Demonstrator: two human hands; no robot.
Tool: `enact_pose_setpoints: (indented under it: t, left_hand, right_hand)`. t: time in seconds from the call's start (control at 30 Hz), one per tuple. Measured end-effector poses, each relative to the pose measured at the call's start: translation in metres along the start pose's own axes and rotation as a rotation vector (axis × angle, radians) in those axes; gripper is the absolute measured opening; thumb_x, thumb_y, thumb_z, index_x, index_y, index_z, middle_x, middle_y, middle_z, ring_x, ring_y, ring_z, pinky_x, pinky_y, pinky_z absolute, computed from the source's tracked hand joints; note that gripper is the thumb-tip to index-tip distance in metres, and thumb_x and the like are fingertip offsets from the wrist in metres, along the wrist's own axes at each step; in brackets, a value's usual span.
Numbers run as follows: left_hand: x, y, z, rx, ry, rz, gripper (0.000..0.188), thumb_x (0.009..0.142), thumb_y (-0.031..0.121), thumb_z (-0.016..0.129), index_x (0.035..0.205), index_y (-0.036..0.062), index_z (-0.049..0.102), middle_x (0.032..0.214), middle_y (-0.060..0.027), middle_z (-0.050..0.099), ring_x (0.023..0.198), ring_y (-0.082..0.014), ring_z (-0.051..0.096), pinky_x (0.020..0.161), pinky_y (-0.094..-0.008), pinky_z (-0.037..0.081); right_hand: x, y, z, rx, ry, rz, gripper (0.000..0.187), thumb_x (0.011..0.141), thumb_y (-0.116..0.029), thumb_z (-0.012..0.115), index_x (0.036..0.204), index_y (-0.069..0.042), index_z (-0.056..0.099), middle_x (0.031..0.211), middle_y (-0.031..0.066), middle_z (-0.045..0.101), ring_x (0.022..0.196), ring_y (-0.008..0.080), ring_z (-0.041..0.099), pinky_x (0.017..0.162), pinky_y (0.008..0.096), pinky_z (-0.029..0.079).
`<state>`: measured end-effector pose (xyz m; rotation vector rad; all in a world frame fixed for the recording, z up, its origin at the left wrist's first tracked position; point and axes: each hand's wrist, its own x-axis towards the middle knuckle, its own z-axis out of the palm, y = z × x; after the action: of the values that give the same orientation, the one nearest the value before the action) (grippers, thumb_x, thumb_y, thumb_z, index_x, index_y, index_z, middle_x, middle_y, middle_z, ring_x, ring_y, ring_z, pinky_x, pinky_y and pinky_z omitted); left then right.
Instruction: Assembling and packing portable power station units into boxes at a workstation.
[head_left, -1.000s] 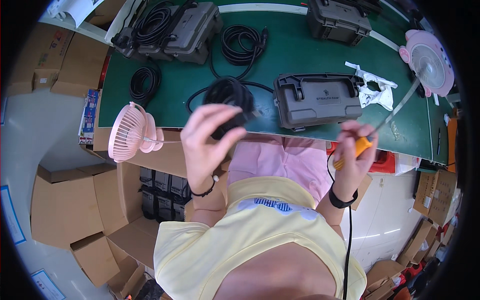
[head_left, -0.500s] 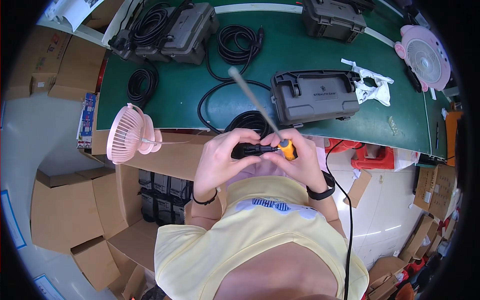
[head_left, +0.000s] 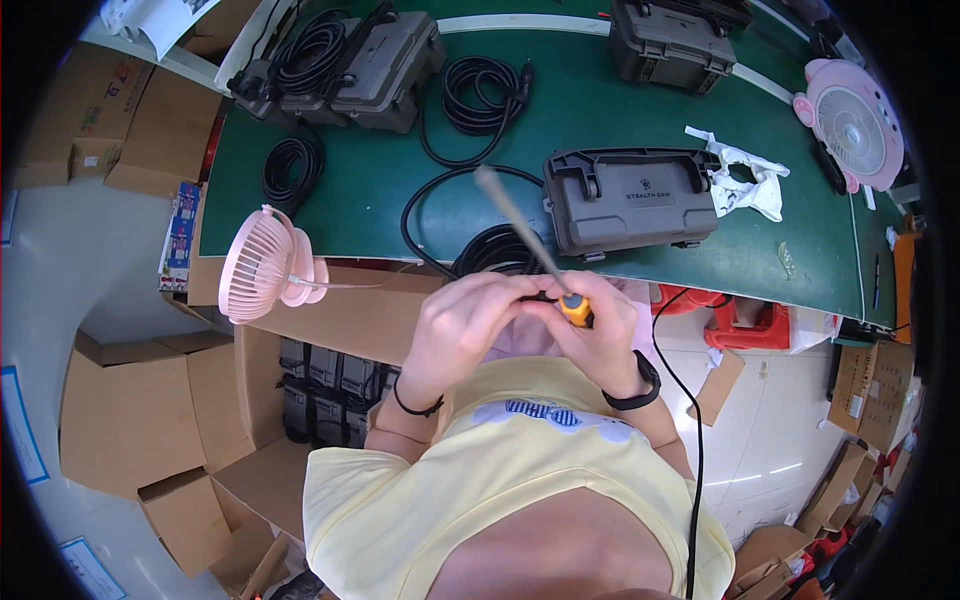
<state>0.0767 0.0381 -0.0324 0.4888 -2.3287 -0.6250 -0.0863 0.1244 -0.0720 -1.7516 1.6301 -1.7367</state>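
Observation:
Just off the table's near edge, my two hands meet in front of my chest. My right hand (head_left: 606, 330) is closed around the yellow-orange handle of a screwdriver (head_left: 516, 220), whose pale shaft points up and away over the table. Between the hands a small bit of a black cable connector (head_left: 541, 297) shows. My left hand (head_left: 462, 322) pinches it, with the fingers hiding most of it, and my right fingertips are close against it. Beyond the hands lies a coiled black corrugated cable (head_left: 495, 248) beside a grey hard case (head_left: 632, 200).
More grey cases (head_left: 388, 75) and black cable coils (head_left: 480, 95) lie on the green table (head_left: 590, 110). A pink fan (head_left: 258, 265) stands at the left, another fan (head_left: 850, 125) far right. Below left, an open carton (head_left: 262, 385) holds several grey cases. A white plastic bag (head_left: 750, 185) adjoins the case.
My left hand has shifted and closed over the connector, which was more exposed before. The screwdriver shaft has moved slightly right and down. The whole view has shifted a little.

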Motion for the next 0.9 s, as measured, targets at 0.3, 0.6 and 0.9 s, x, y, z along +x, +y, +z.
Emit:
enact_pose_setpoints:
  t: [0.3, 0.6, 0.9]
  left_hand:
    - [0.005, -0.010, 0.022, -0.001, 0.178, 0.030, 0.030, 0.077, -0.005, 0.076, 0.102, 0.0010, 0.061, 0.092, -0.0142, 0.069, 0.083, -0.0319, 0.070, 0.072, -0.0387, 0.058]
    - [0.007, -0.023, -0.002, -0.165, -0.096, -0.192, 0.040, 0.085, 0.004, 0.073, 0.118, 0.0014, 0.050, 0.101, -0.0186, 0.072, 0.092, -0.0349, 0.072, 0.077, -0.0400, 0.058]
    - [0.020, -0.025, -0.013, -0.323, -0.233, -0.223, 0.038, 0.081, 0.001, 0.074, 0.116, 0.0014, 0.059, 0.110, -0.0116, 0.067, 0.091, -0.0302, 0.070, 0.078, -0.0384, 0.055]
  right_hand:
    - [0.014, 0.003, 0.001, 0.205, 0.026, 0.315, 0.040, 0.083, -0.003, 0.081, 0.107, -0.003, 0.050, 0.099, 0.0144, 0.076, 0.092, 0.0155, 0.072, 0.082, 0.0274, 0.057]
    - [0.013, 0.024, -0.004, 0.285, -0.187, 0.174, 0.043, 0.079, -0.007, 0.084, 0.110, -0.004, 0.054, 0.107, 0.0104, 0.075, 0.087, 0.0218, 0.072, 0.078, 0.0315, 0.057]
    - [0.028, 0.020, -0.007, 0.112, -0.194, -0.114, 0.040, 0.071, -0.002, 0.087, 0.100, -0.005, 0.059, 0.092, 0.0121, 0.072, 0.083, 0.0275, 0.069, 0.072, 0.0342, 0.056]
